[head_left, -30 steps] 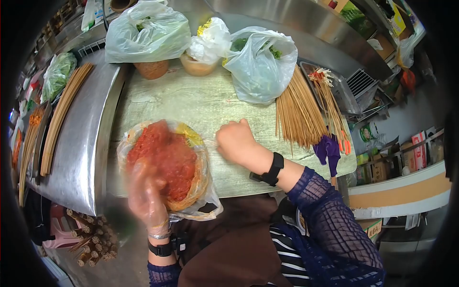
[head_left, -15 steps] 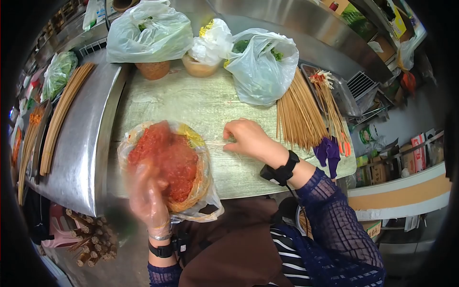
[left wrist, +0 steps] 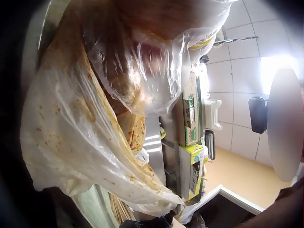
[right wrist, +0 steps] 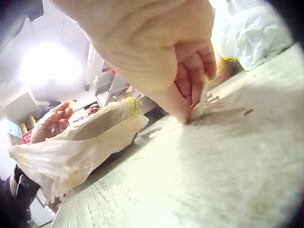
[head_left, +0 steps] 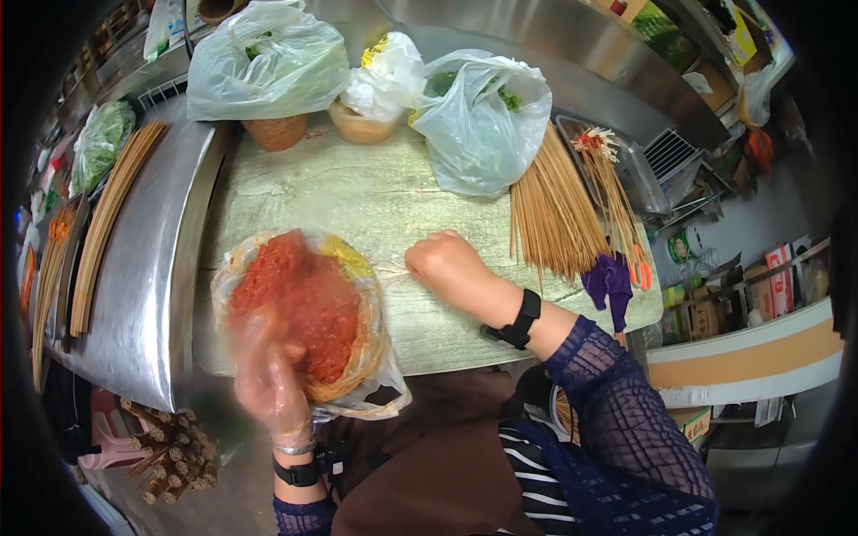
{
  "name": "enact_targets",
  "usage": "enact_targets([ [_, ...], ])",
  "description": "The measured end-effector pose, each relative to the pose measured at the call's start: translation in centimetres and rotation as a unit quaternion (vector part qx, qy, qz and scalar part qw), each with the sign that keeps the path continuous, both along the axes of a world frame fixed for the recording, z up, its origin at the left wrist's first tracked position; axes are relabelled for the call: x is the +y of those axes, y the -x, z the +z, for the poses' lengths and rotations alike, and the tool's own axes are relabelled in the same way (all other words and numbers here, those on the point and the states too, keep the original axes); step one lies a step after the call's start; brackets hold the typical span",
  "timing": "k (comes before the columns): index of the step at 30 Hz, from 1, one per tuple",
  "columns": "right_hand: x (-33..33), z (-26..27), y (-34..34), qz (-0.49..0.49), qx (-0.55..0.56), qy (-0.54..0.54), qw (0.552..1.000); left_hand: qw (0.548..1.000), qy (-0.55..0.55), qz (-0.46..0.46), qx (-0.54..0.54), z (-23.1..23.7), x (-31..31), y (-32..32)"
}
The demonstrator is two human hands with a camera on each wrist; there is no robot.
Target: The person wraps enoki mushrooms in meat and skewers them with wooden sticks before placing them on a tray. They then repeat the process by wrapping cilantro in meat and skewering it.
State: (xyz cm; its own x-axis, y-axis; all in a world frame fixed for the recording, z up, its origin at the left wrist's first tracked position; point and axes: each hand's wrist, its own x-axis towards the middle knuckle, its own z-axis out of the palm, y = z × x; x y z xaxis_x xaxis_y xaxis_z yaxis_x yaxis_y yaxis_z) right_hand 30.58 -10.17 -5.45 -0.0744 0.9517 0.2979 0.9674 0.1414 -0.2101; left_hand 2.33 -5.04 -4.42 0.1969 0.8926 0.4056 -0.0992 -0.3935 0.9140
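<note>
A bowl lined with a plastic bag (head_left: 382,344) is filled with red minced meat (head_left: 335,308). My left hand (head_left: 268,375), in a clear plastic glove, rests at its near left side with loosely bent fingers over the meat; a smudged patch in the head view blurs them. In the left wrist view the glove (left wrist: 142,71) hangs close over the stained bag. My right hand (head_left: 451,268) is bare and low on the tabletop, right of the bowl. Its fingers (right wrist: 190,78) and thumb pinch thin pale sticks (head_left: 393,272) that point toward the bowl.
Bags of greens (head_left: 268,67) (head_left: 487,125) and a tub (head_left: 362,125) stand along the back. To the right lie a fan of wooden skewers (head_left: 554,210), a purple cloth (head_left: 608,284) and orange-handled scissors (head_left: 640,272). A metal counter (head_left: 165,241) borders the left.
My right hand loosened its fingers and drew slightly right, then came back left and closed on the thin pale sticks. My left hand has stayed by the meat.
</note>
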Motion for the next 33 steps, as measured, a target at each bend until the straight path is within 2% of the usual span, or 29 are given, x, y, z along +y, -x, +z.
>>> enact_targets([
  [4,0.7,0.2,0.5,-0.021,-0.036,0.019,0.999,1.000,-0.001,0.005,0.010,0.4,-0.2,-0.1],
  [7,0.9,-0.3,0.4,-0.016,-0.008,0.003,1.000,1.000,-0.013,0.012,0.005,0.6,-0.3,-0.3],
  [13,-1.3,1.9,-0.8,-0.073,0.150,0.047,0.985,0.998,-0.047,0.023,0.040,1.1,-0.2,-0.2],
  [19,-2.7,5.9,-2.0,-0.031,0.234,0.099,0.967,1.000,-0.003,-0.007,0.009,0.9,-0.2,-0.1],
  [22,-2.9,6.9,-2.1,0.014,0.264,0.102,0.959,1.000,-0.007,-0.014,0.022,1.5,-0.1,0.0],
  [25,-3.0,8.5,-1.4,0.044,0.302,0.101,0.947,0.999,0.036,-0.022,-0.003,2.6,-0.6,-0.3],
  [26,-3.0,8.9,-1.2,0.054,0.302,0.099,0.947,0.997,-0.039,-0.017,0.062,3.6,-0.6,-0.3],
  [28,-3.0,9.6,-0.3,0.078,0.303,0.096,0.945,0.964,-0.184,-0.003,0.194,6.2,-0.6,-0.6],
  [29,-2.9,10.0,0.2,0.095,0.299,0.088,0.946,0.969,-0.180,-0.013,0.169,6.6,-0.7,-1.1],
  [32,-2.7,11.1,2.1,0.146,0.288,0.065,0.944,0.954,-0.214,-0.066,0.198,7.4,-0.7,-2.1],
  [33,-2.7,11.5,2.8,0.161,0.283,0.059,0.943,0.958,-0.180,-0.100,0.199,8.2,-0.9,-2.8],
])
